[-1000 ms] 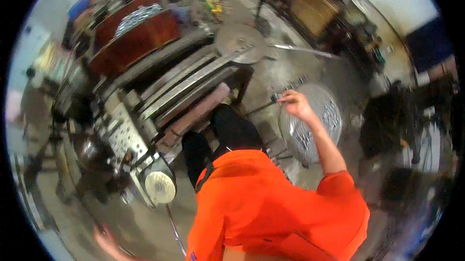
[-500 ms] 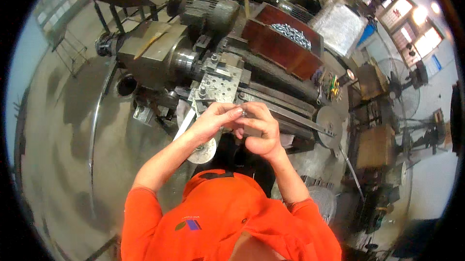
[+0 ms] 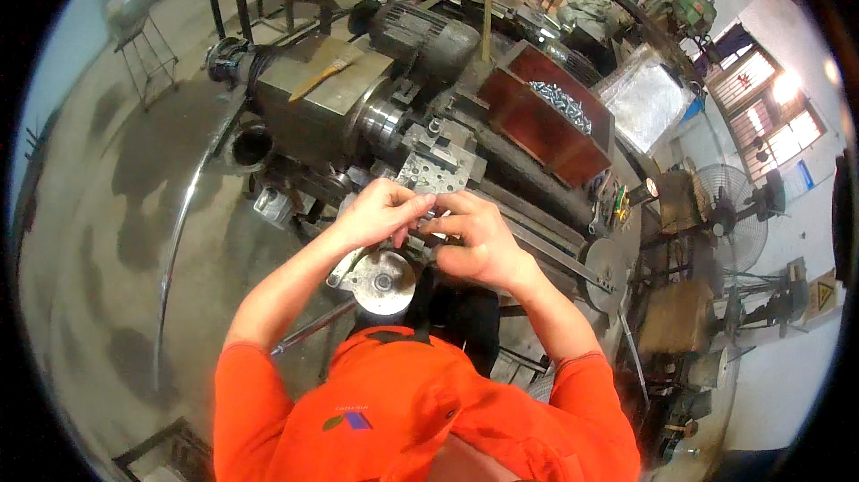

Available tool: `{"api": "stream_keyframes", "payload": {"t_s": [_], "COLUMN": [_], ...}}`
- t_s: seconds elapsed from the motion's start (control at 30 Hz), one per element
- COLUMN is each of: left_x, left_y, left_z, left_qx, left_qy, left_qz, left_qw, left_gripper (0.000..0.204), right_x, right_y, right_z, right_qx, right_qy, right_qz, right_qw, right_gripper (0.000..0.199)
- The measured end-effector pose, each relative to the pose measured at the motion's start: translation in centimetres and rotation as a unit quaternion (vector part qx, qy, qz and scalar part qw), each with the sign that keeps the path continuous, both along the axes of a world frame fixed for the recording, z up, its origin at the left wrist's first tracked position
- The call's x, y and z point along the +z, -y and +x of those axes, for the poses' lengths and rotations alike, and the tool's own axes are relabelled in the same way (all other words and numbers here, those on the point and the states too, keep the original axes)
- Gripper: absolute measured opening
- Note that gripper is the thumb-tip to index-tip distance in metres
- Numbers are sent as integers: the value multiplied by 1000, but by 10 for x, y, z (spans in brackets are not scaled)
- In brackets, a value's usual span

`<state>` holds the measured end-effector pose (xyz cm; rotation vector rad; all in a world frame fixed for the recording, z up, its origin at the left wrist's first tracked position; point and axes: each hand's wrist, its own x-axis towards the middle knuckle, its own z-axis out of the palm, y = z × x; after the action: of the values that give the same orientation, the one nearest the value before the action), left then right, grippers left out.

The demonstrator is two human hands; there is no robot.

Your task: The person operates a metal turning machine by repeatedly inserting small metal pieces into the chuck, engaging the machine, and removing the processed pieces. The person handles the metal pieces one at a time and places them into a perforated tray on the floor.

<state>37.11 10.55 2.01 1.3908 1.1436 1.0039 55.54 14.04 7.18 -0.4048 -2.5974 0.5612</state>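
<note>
Near the perforated plate edge (image 3: 436,180), left hand (image 3: 383,215) and right hand (image 3: 481,240) curl half-closed, contents unclear, floor (image 3: 98,254) leftward.

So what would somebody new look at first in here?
Probably the bright orange shirt, across the bottom. Above it, the left hand and right hand are close together by a metal machine. Up to their right sits a red-brown box of shiny metal pieces.

Left hand (image 3: 386,215) and right hand (image 3: 476,238) — well apart one second ago — now close together at fingertips. Pale round disc (image 3: 383,283), partly covered half second ago, now shows almost whole below.
</note>
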Motion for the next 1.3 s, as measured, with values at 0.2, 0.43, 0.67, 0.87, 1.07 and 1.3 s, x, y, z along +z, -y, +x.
{"api": "stream_keyframes", "payload": {"t_s": [0.2,0.43,0.67,0.87,1.07,1.3], "left_x": [9,32,-7,-33,-64,-74], "left_y": [4,31,141,194,182,174], "left_z": [-20,-118,-250,-232,-309,-446], "left_qx": [18,262,471,383,363,387], "left_qy": [-12,-67,-465,-434,-702,-739], "left_qz": [10,26,61,-176,-115,-143], "left_qw": [1000,962,747,796,602,533], "left_gripper": [43,22,28,32,6,9], "right_x": [8,-21,-59,-41,-45,-40], "right_y": [-17,-106,-144,-138,-142,-138], "right_z": [-25,-72,-113,-127,-121,-126], "right_qx": [29,-105,-180,-226,-249,-236], "right_qy": [38,163,239,271,276,296], "right_qz": [-42,152,145,15,-16,13], "right_qw": [998,969,943,935,928,926], "right_gripper": [26,28,16,33,33,28]}}
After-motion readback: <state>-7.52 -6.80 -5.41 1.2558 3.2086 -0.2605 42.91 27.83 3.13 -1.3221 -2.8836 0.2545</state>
